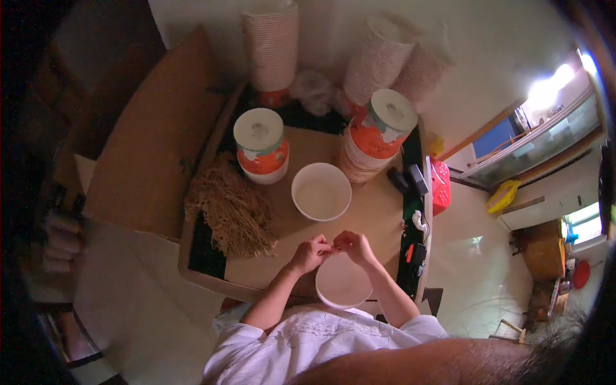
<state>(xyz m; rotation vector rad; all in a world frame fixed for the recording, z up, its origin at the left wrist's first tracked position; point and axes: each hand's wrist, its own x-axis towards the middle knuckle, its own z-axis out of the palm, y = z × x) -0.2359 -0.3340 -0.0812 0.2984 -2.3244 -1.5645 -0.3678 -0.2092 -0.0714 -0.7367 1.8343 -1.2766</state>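
Note:
My left hand (311, 253) and my right hand (355, 246) meet over the far rim of a white paper bucket (344, 282), which stands against my body at the table's near edge. Both have their fingers pinched together. Whatever lies between the fingertips is small and brownish, too small to make out. Beyond them, a second white bucket (321, 192) sits open side up. A heap of tangled brown fibre strands (234, 212) lies to the left of my left hand.
Upturned orange-and-white buckets (262, 144) stand behind, with a nested stack (375, 138) to their right. Tall stacks of white tubs (273, 48) line the wall. Black gadgets (410, 179) and a box cutter (410, 253) lie along the right edge, near a red basket (440, 186).

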